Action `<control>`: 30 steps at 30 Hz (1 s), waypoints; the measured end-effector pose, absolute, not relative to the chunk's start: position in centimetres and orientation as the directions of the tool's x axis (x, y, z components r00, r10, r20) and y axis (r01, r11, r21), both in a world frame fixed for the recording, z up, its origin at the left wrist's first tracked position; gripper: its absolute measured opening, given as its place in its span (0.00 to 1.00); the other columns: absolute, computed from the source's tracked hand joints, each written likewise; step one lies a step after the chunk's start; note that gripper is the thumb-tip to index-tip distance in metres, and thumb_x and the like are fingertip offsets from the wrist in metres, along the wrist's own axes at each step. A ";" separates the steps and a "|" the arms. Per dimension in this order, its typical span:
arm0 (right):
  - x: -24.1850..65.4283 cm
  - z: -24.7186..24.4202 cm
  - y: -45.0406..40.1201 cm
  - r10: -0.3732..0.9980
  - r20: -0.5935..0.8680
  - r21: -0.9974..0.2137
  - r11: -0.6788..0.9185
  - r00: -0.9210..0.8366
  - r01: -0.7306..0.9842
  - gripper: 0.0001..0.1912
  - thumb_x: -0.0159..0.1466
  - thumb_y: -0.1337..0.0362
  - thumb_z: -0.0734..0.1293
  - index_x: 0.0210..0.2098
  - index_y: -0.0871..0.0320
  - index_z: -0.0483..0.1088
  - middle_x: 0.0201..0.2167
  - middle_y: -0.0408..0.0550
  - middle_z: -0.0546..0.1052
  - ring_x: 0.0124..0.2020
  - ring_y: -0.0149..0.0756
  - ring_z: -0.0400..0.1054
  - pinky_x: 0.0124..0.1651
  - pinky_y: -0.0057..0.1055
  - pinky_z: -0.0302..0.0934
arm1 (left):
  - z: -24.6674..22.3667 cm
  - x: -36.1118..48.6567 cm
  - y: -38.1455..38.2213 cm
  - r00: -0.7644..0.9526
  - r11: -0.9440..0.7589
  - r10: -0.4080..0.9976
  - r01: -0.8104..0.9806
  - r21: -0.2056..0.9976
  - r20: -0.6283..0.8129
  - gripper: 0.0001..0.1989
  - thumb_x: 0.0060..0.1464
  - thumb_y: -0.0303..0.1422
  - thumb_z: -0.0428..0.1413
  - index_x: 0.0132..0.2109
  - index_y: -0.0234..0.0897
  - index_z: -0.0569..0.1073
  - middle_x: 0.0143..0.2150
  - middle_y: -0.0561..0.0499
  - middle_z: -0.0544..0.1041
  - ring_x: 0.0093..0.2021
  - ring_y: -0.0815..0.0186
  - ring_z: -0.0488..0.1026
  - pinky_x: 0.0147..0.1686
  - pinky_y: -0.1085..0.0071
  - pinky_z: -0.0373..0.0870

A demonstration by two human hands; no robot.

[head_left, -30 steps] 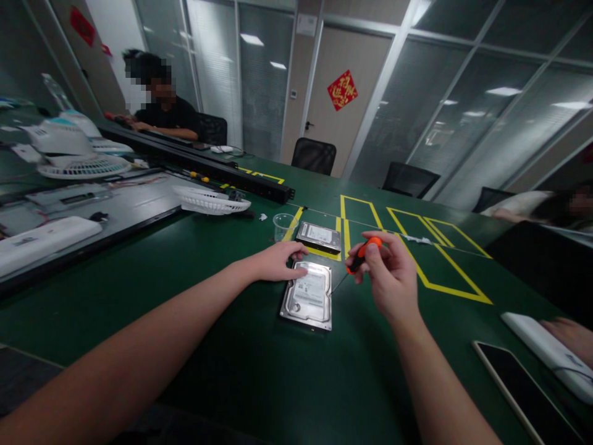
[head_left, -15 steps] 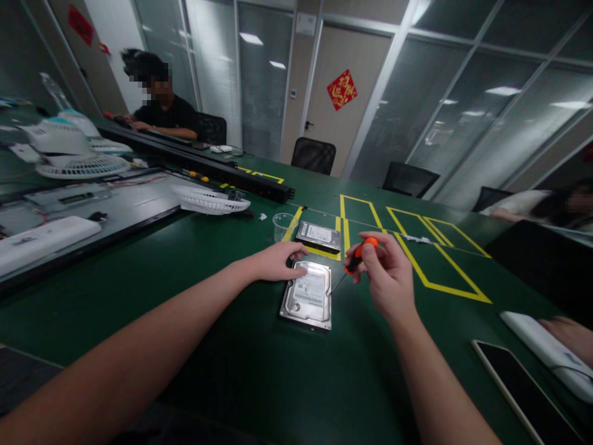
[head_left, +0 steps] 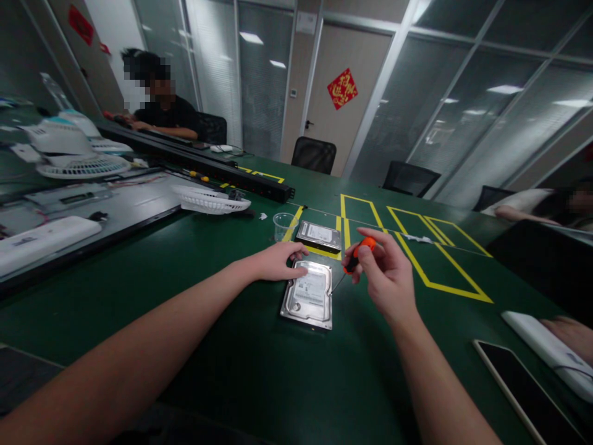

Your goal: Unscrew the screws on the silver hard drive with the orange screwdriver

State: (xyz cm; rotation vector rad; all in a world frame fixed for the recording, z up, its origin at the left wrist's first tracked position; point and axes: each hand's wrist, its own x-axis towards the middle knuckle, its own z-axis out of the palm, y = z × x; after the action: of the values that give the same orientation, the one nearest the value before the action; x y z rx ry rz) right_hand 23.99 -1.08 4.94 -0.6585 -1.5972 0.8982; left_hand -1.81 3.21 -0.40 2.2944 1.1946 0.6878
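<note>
A silver hard drive with a white label lies flat on the green table in front of me. My left hand grips its far left corner, the thumb on the top face and the fingers curled by the far edge. An orange and black screwdriver is held by its handle in my right hand. Its thin shaft slants down to the left, and the tip meets the drive's right edge. Just beyond lies a second hard drive, beside a clear plastic cup.
To the left are a white fan grille, a large flat panel and a long black bar. A phone and a white power strip touched by another person's hand lie right. Yellow tape marks the table.
The fingers of my right hand have shifted slightly around the screwdriver handle. My left hand and both hard drives stay in place.
</note>
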 end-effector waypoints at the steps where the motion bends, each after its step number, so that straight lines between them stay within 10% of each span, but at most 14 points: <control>1: 24.0 4.9 -1.1 0.803 0.553 -0.828 0.558 -0.222 -0.045 0.16 0.70 0.59 0.69 0.57 0.51 0.72 0.35 0.46 0.78 0.32 0.34 0.75 0.22 0.26 0.67 | -0.4 -1.8 3.2 0.498 -0.518 0.839 0.608 0.602 0.219 0.27 0.56 0.46 0.61 0.58 0.37 0.73 0.47 0.45 0.77 0.45 0.58 0.74 0.44 0.66 0.68; 30: 24.3 4.7 -0.7 0.822 0.532 -0.847 0.523 -0.203 -0.096 0.16 0.72 0.55 0.66 0.56 0.51 0.73 0.38 0.49 0.77 0.35 0.38 0.77 0.22 0.27 0.68 | -0.6 -1.9 3.3 0.503 -0.522 0.836 0.610 0.596 0.218 0.27 0.57 0.47 0.61 0.59 0.38 0.73 0.48 0.45 0.77 0.46 0.58 0.75 0.45 0.66 0.69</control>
State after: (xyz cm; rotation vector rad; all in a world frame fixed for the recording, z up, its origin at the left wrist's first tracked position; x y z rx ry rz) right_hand 24.27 -0.72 4.67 -0.6438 -1.5553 0.9486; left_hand -1.90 3.33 -0.64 2.3028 1.1904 0.6834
